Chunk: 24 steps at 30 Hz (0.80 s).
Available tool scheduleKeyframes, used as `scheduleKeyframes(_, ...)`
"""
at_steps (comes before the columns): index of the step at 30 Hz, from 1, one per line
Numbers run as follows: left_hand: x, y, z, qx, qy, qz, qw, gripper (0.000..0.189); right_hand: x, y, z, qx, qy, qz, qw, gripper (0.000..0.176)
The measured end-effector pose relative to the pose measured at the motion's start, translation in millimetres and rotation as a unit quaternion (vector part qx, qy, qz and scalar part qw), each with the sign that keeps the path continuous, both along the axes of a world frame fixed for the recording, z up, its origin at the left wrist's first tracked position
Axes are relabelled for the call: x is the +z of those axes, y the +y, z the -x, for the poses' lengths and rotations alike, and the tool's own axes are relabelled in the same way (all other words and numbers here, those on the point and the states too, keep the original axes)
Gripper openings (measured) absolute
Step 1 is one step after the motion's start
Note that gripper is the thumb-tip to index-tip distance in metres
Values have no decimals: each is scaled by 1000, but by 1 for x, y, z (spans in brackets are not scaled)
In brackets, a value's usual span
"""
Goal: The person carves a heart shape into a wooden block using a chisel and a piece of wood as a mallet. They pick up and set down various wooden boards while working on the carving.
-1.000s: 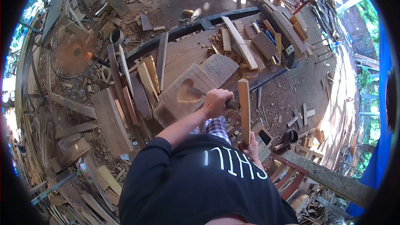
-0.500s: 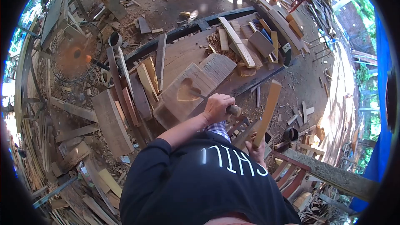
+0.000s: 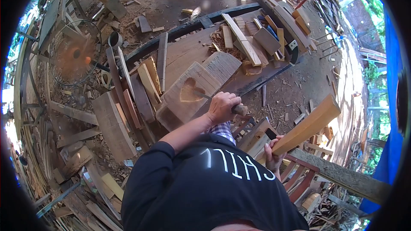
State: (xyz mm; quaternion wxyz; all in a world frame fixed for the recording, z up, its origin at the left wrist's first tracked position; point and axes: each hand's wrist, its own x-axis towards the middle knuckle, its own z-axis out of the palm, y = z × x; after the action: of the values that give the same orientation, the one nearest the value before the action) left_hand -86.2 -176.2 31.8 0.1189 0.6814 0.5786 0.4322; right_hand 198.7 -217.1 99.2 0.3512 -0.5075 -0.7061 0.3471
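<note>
My left hand (image 3: pixel 223 106) is wrapped round a chisel, and the butt of the chisel's handle (image 3: pixel 240 110) sticks out to the right of my fist. The thin blade points left into a heart-shaped hollow cut in a thick wooden block (image 3: pixel 206 79). The blade's very tip is hard to make out in the hollow. Lower right, my right hand (image 3: pixel 274 153) grips one end of a long wooden club (image 3: pixel 309 124). The club slants up to the right, apart from the chisel handle.
Under the block lies a broad wooden board (image 3: pixel 184 55) with a dark frame. Wood offcuts (image 3: pixel 244 42) and shavings are heaped on its far end. Several boards (image 3: pixel 112 124) lean at left, near a fan (image 3: pixel 77 54). A slatted red-brown wooden piece (image 3: pixel 299 175) is beside my right arm.
The wooden club has swung right and tilted away from the chisel, my right hand shifting slightly right with it. My left hand and the chisel stay nearly where they were.
</note>
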Motion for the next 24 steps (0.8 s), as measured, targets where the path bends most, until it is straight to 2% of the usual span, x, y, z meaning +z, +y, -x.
scheduleKeyframes(10, 8, 8, 9, 33, -21, -21, 999, 16, 1, 6, 10, -2, 19, 37, 999, 36)
scheduleKeyframes(13, 6, 11, 10, 35, -16, -16, 999, 16, 0, 12, 10, 29, -29, -15, 999, 36)
scheduleKeyframes(16, 5, 12, 11, 39, -21, -19, 999, 17, 12, 16, 14, 10, 20, 41, 999, 39)
scheduleKeyframes(18, 8, 14, 14, 40, -29, -10, 999, 19, 21, 20, 16, -30, 124, 58, 990, 43)
scheduleKeyframes(21, 9, 18, 16, 51, -46, 12, 998, 22, 10, 22, 18, -13, 148, 25, 989, 46)
scheduleKeyframes(22, 9, 20, 16, 60, -56, 23, 996, 24, -16, 21, 17, 6, 117, 10, 993, 41)
scheduleKeyframes(23, 9, 23, 17, 61, -55, 20, 996, 24, -30, 18, 7, 73, -65, 38, 994, 38)
scheduleKeyframes(24, 8, 25, 16, 72, -64, 17, 995, 24, -24, 19, 21, 103, -109, 88, 985, 36)
